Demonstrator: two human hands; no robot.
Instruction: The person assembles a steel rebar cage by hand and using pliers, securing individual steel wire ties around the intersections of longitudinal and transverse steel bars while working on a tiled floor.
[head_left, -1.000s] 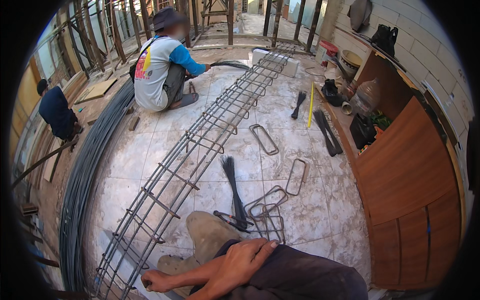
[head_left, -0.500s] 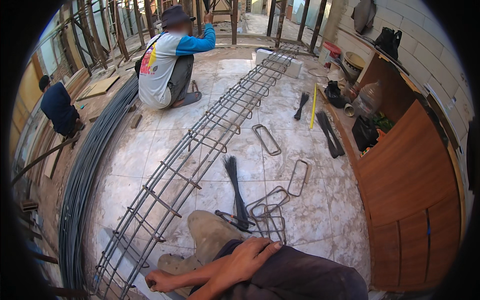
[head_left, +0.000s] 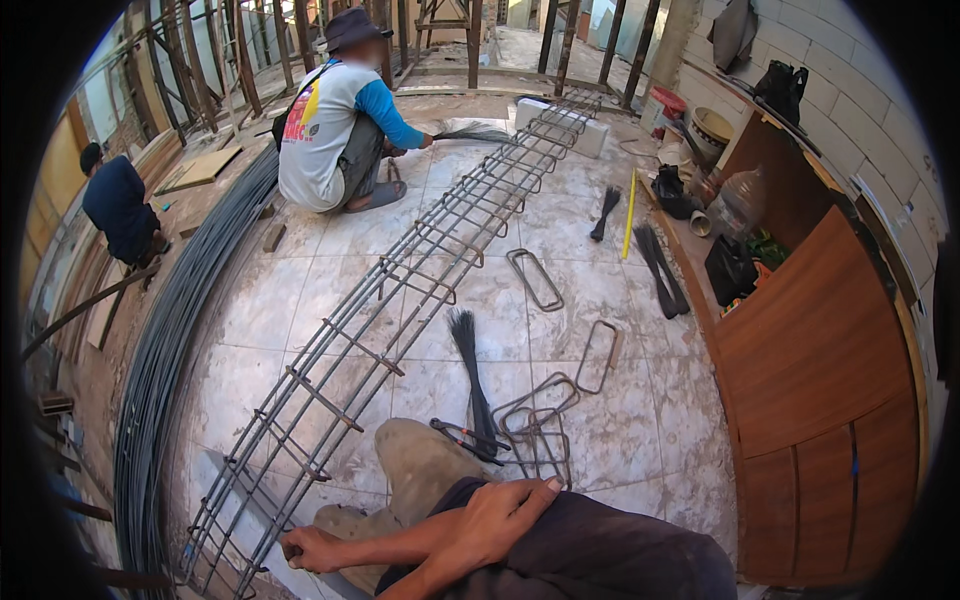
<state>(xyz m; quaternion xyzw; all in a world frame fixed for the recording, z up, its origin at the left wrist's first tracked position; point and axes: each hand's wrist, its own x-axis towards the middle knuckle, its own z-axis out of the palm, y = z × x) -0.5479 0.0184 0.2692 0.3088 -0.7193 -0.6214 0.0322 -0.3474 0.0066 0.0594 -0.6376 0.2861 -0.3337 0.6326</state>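
My arms cross at the bottom of the view. My left hand [head_left: 505,515] lies with fingers extended over dark cloth [head_left: 600,540] on my body. Lower left, my right hand [head_left: 313,550] is closed beside the near end of a long rebar cage [head_left: 375,310]; a small dark bit shows at its fingers, too small to name. The cage slants away to the far right, resting near its ends on pale blocks [head_left: 590,135]. Ahead of me are pincers [head_left: 465,440], a bundle of tie wire [head_left: 470,375] and several bent steel stirrups [head_left: 540,410].
Left of the cage runs a thick bundle of steel rods [head_left: 185,330]. A person in a hat [head_left: 335,130] squats beyond it, holding a wire bundle [head_left: 475,132]; another person [head_left: 122,205] bends far left. A wooden cabinet [head_left: 820,400] stands right, near a yellow strip [head_left: 630,215] and wire bundles [head_left: 655,270].
The squatting person's raised arm has come down, with the wire bundle now held low over the floor. My right hand has shifted slightly up and left; my left hand stays put.
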